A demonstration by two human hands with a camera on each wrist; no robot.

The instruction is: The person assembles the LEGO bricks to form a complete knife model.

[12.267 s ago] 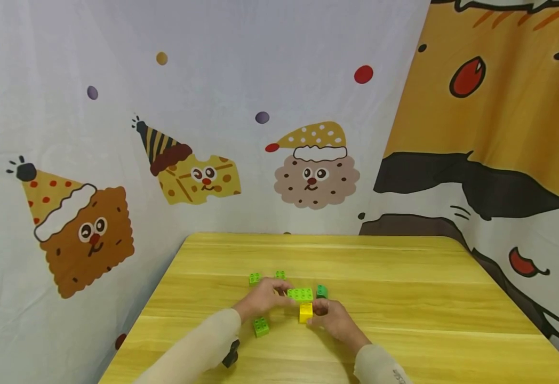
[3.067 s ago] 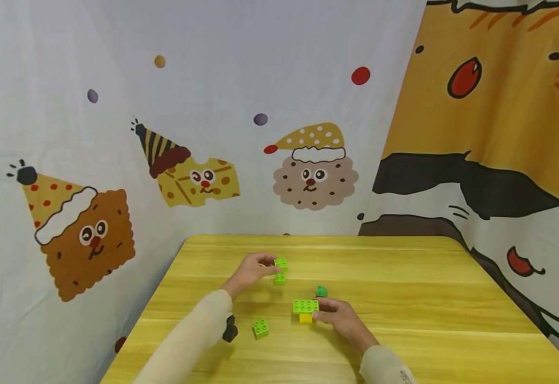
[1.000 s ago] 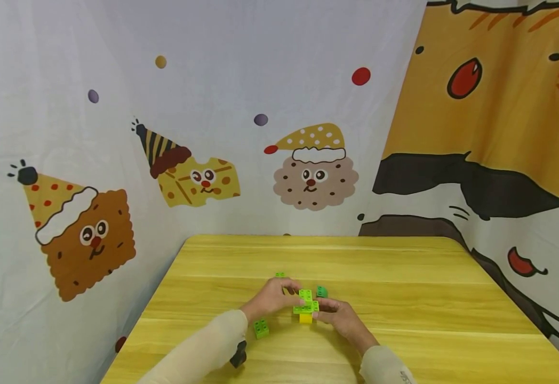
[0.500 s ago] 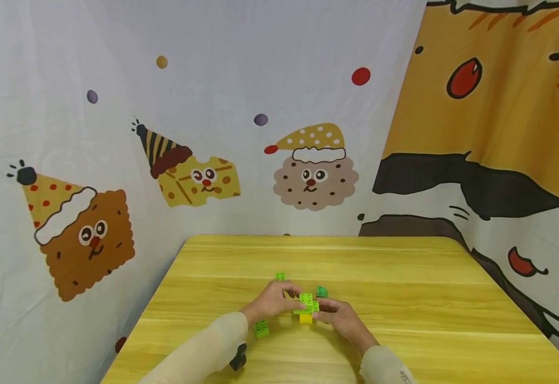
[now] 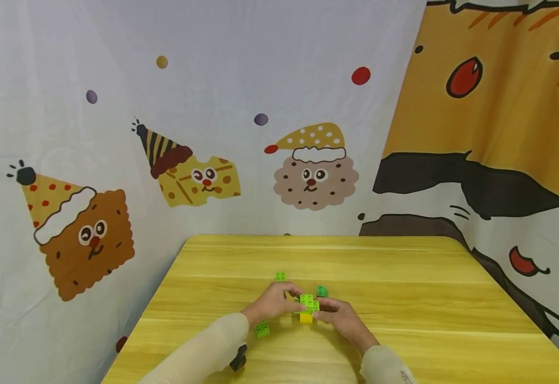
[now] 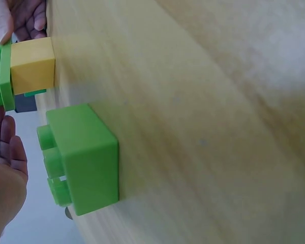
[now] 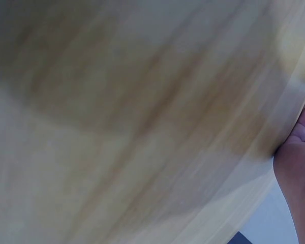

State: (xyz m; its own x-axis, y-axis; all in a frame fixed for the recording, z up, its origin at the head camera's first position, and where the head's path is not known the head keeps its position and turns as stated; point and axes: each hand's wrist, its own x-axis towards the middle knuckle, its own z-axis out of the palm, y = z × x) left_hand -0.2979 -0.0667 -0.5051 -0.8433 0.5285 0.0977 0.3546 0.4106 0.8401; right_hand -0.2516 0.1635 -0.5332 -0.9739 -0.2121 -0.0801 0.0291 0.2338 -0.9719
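Observation:
In the head view my left hand (image 5: 274, 301) pinches a small light green building brick (image 5: 306, 298) on top of a light green plate (image 5: 316, 305). That plate sits on a yellow brick (image 5: 305, 318) standing on the table. My right hand (image 5: 345, 320) grips the plate's right end between thumb and fingers. In the left wrist view the yellow brick (image 6: 33, 66) and the plate (image 6: 5, 81) show side-on, with the left hand (image 6: 7, 183) below them. The right wrist view catches only part of the right hand (image 7: 297, 162); the bricks are out of sight there.
A light green brick (image 5: 262, 329) lies near the left wrist, large in the left wrist view. Another light green brick (image 5: 280, 276) stands farther back. A dark green rounded brick (image 5: 322, 292) is behind the stack. The wooden table (image 5: 404, 277) ends at a printed curtain.
The plate went onto the yellow brick, and my left hand fetched the small green brick from the back left. Within the last second it has come down onto the plate. The right hand keeps its place.

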